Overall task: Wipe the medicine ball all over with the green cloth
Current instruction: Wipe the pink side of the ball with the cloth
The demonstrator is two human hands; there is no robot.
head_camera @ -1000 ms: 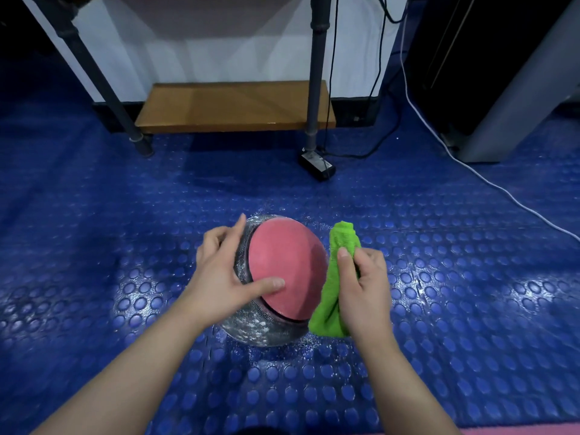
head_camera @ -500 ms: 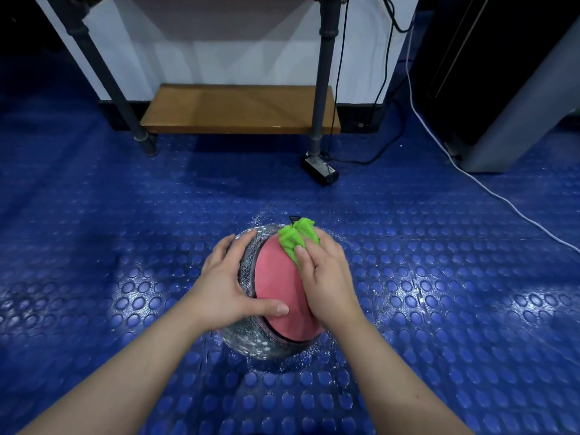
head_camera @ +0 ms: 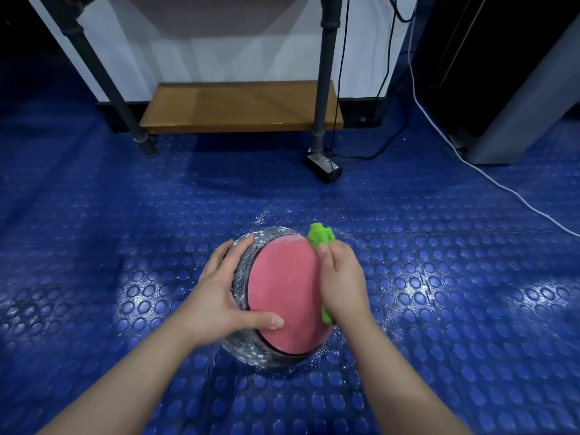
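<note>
Now: medicine ball (head_camera: 282, 293) sits on the blue studded floor (head_camera: 125, 215), low in the middle of the head view, between the two forearms. Body is silver and glittery; one round pink panel faces up and toward the camera, tipped a little to the right. The ball is round, so it has no real long axis. The panel reads as an oval, longer far-to-near. White specks lie on the floor round the ball's base.

Green cloth (head_camera: 320, 235) is bunched against the right rim of the pink panel. One tuft sticks out past the fingertips on the far side, and a smaller bit shows under the heel of the hand.

Right hand (head_camera: 342, 284): back of hand up, fingers curled round the cloth, pressing it onto the ball's right edge. The forearm comes in from lower right.

Left hand (head_camera: 219, 293): palm on the ball's left silver flank, fingers spread and nearly straight over the curve, thumb laid across the near part of the pink panel. It holds nothing else. The forearm comes in from lower left.

Beyond the ball: a low wooden shelf (head_camera: 238, 106) between two dark metal legs (head_camera: 323, 89), with a small black box (head_camera: 323, 166) at the foot of the right leg. A white cable (head_camera: 470, 164) runs across the floor at right.
</note>
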